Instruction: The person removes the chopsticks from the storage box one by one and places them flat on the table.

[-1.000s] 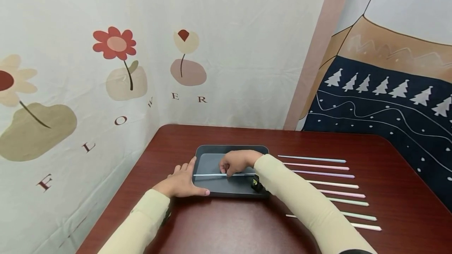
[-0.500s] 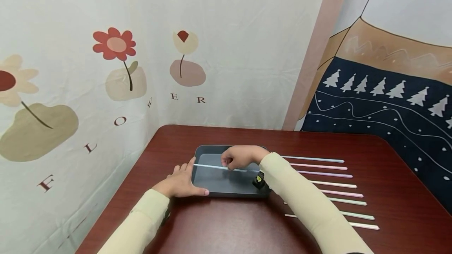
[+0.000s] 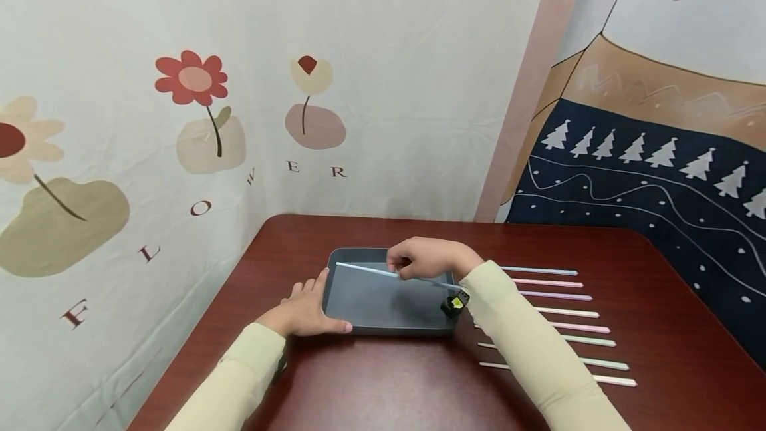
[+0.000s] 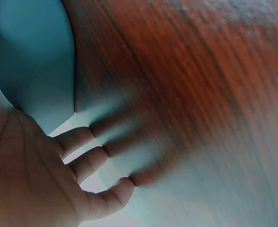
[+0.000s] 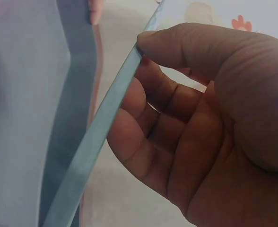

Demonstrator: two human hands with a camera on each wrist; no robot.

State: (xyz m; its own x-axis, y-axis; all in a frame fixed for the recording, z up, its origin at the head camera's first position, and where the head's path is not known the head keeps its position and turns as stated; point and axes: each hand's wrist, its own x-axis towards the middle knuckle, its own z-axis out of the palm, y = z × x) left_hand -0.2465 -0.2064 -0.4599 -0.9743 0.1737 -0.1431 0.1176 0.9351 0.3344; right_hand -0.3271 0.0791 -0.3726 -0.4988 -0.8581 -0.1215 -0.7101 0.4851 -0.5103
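My right hand (image 3: 427, 258) pinches a light blue chopstick (image 3: 362, 269) between thumb and fingers, over the back part of a dark grey tray (image 3: 389, 330). The chopstick slants, its left end towards the tray's back left. In the right wrist view the chopstick (image 5: 103, 109) runs under the thumb, with the remaining fingers curled below. My left hand (image 3: 305, 308) rests against the tray's left side, fingers spread and thumb along the front edge. The left wrist view shows several fingers (image 4: 87, 163) beside the tray (image 4: 39, 52).
Several pastel chopsticks (image 3: 571, 312) lie in a row on the reddish-brown table (image 3: 383, 378), right of the tray, partly hidden by my right sleeve (image 3: 532, 338). A patterned cloth (image 3: 395, 98) hangs behind the table.
My right hand has moved up, back and to the right with the light blue chopstick, which has risen from across the tray's middle and now slants. The left hand has stayed put.
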